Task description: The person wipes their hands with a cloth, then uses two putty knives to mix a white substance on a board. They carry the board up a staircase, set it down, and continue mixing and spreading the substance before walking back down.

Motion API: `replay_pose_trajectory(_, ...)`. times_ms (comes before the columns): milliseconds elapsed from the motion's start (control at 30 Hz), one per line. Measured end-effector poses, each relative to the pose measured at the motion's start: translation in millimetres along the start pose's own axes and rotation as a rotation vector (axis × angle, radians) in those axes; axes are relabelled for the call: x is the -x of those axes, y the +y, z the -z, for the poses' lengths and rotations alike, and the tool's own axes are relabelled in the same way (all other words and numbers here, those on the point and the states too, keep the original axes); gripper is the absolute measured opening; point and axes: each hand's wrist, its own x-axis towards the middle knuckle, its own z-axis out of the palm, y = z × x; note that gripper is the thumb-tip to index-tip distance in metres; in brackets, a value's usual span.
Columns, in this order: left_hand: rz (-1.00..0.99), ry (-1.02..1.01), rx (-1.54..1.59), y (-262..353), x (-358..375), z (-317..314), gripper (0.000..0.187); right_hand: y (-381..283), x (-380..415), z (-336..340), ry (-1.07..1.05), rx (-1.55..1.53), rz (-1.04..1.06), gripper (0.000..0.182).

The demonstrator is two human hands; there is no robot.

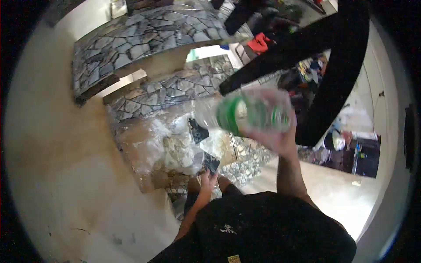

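My right hand [277, 139] is raised in front of me, wrapped round a clear plastic bottle [252, 111] with a green label. The bottle lies nearly sideways, its narrower end toward the left, and it is smeared by motion. Lower down, close to my knees, my left hand [208, 179] grips a dark flat stone piece [211, 163] by its near end. Beyond it, another dark flat piece [198, 131] rests on a work surface [131, 142] dusted with white powder. A pale patch lies between the two dark pieces.
Grey irregular stone cladding covers the step [175, 90] behind the work surface and the higher ledge [144, 37]. Black slanted beams [280, 52] cross the upper right. A red cloth [259, 43] and cluttered items lie beyond them. A plain wall [57, 144] stands at left.
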Motion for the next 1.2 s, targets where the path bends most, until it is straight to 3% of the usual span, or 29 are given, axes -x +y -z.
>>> replay_pose_trajectory(33,0.075,0.017,0.084,2,1,1,0.016,-5,30,10,-0.042,0.069,-0.057,0.065)
replay_pose_trajectory(100,0.226,0.053,0.563,-1,-7,12,0.018,-18,86,29,-0.126,0.203,-0.165,0.057)
replay_pose_trajectory(133,0.090,0.047,0.214,-14,-19,23,0.020,-17,114,38,-0.199,0.182,-0.274,0.057)
replay_pose_trajectory(200,0.024,0.116,0.116,-24,-38,34,0.023,-7,170,46,-0.217,0.216,-0.488,0.055)
replay_pose_trajectory(267,0.161,0.306,0.615,-26,-46,49,0.026,13,230,44,-0.244,0.301,-0.714,0.053)
replay_pose_trajectory(467,0.176,0.318,0.713,-12,-30,18,0.028,111,417,-8,-0.036,0.412,-0.914,0.049)
replay_pose_trajectory(500,0.121,0.185,0.643,-19,-33,37,0.031,126,433,-20,0.037,0.407,-1.027,0.050)
replay_pose_trajectory(533,0.113,0.188,0.669,-23,-34,38,0.031,140,448,-34,0.113,0.401,-1.145,0.050)
replay_pose_trajectory(667,0.147,0.286,0.711,-7,-19,11,0.029,236,522,-94,0.378,0.565,-1.070,0.056)
replay_pose_trajectory(767,0.159,0.269,0.727,10,0,-25,0.022,274,500,-120,0.500,0.659,-1.124,0.060)
replay_pose_trajectory(867,0.063,0.041,0.540,9,9,-23,0.020,314,481,-131,0.708,0.318,-1.140,0.062)
replay_pose_trajectory(967,0.051,0.280,0.552,-1,6,-17,0.022,309,415,-119,0.755,0.305,-1.304,0.058)
replay_pose_trajectory(1067,0.153,-0.007,0.705,-23,-7,37,0.022,339,400,-119,0.801,0.286,-1.247,0.056)
replay_pose_trajectory(1200,0.021,0.026,0.719,-24,-4,21,0.025,388,409,-128,0.776,0.184,-1.133,0.054)
